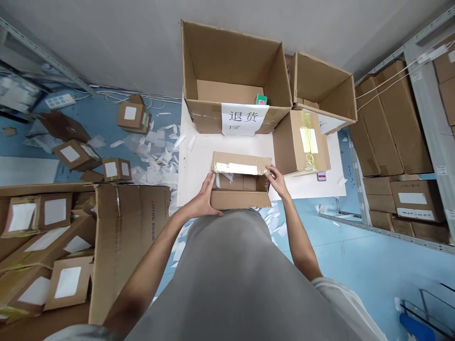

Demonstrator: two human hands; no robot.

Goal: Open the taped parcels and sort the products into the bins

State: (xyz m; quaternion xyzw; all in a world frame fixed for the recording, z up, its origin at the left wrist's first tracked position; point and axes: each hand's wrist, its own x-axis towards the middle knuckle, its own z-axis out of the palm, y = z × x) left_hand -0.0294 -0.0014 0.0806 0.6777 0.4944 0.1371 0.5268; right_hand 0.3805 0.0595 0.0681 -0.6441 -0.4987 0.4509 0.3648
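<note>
A small cardboard parcel (240,180) with a taped top flap lies at the near edge of a white table (199,161), its flap lifted. My left hand (205,196) is pressed flat against the parcel's left side, fingers stretched out. On the parcel's right side, the fingers of my right hand (276,180) curl on the flap's right corner. Inside the parcel I see brown card, nothing I can name.
Behind the parcel stands a large open box (234,71) with a white label; a green item (261,99) lies inside. Two more boxes (322,90) stand right of it. A big carton of labelled parcels (53,246) is at my left. Shelves with cartons (398,142) line the right.
</note>
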